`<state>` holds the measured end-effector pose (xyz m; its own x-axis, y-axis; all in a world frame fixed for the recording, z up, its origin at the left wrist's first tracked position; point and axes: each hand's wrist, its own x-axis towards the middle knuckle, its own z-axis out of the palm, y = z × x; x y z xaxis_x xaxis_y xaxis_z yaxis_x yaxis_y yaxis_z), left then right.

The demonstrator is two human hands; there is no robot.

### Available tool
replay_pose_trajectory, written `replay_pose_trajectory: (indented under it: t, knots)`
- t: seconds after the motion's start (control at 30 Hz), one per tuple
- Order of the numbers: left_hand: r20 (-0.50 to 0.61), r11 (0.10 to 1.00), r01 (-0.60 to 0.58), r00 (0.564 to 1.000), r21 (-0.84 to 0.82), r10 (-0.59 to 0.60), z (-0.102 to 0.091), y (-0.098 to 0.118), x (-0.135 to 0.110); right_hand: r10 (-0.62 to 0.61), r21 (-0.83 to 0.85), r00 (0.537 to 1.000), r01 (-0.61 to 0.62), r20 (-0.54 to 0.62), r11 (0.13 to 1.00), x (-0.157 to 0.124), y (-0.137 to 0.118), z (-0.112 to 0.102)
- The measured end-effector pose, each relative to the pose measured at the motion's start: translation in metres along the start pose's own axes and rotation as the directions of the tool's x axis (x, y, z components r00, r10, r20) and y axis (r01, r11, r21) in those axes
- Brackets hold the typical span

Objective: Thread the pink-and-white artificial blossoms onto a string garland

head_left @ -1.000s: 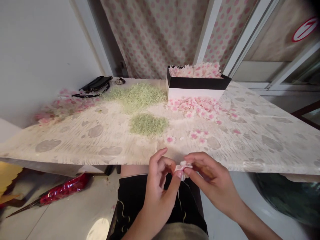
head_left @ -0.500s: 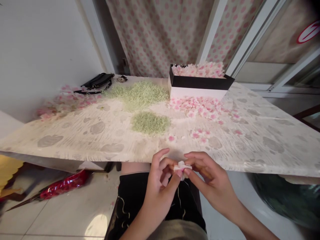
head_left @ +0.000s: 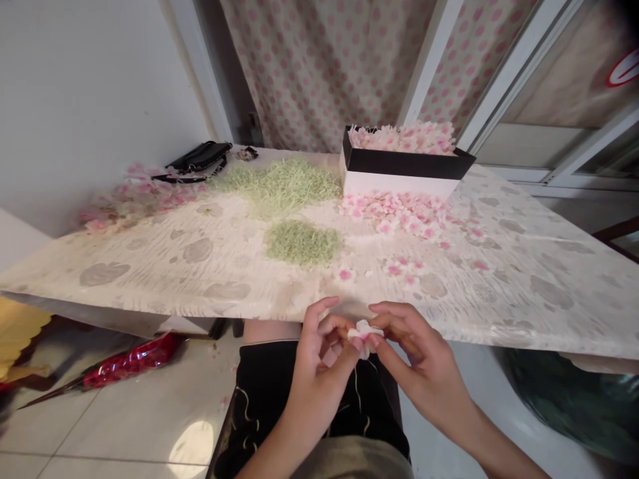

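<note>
Between my two hands, over my lap at the table's front edge, is a small white and pink artificial blossom (head_left: 365,331). My left hand (head_left: 327,356) pinches one side of it with thumb and forefinger. On the other side my right hand (head_left: 414,352) pinches its petals the same way. Just beyond the hands, a single blossom (head_left: 345,273) and a small cluster of blossoms (head_left: 404,268) lie on the tablecloth. A pile of pink blossoms (head_left: 399,214) spreads in front of a black and white box (head_left: 399,176), which is heaped with more blossoms.
Two heaps of light green shreds, a large one (head_left: 282,186) and a smaller one (head_left: 303,241), lie mid-table. A black bag (head_left: 200,158) and pink flowers (head_left: 134,199) are at the back left. A red wrapped bundle (head_left: 132,362) lies on the floor at left.
The view has shifted slightly, so the table's things appear a little further right. Both hands keep their pinch on the blossom, with hardly any visible movement.
</note>
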<state>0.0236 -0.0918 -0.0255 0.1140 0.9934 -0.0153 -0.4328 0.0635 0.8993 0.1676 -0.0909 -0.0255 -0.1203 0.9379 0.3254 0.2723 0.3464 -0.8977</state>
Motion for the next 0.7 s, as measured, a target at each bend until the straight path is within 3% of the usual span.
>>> replay_pose_trajectory:
  t: [0.7]
  knots:
    - [-0.01,0.999,0.032,0.999,0.006,-0.032,-0.0059,-0.006,-0.0004,-0.012,-0.019,0.998,0.013,0.057,1.0,-0.0022,0.0029,0.0054]
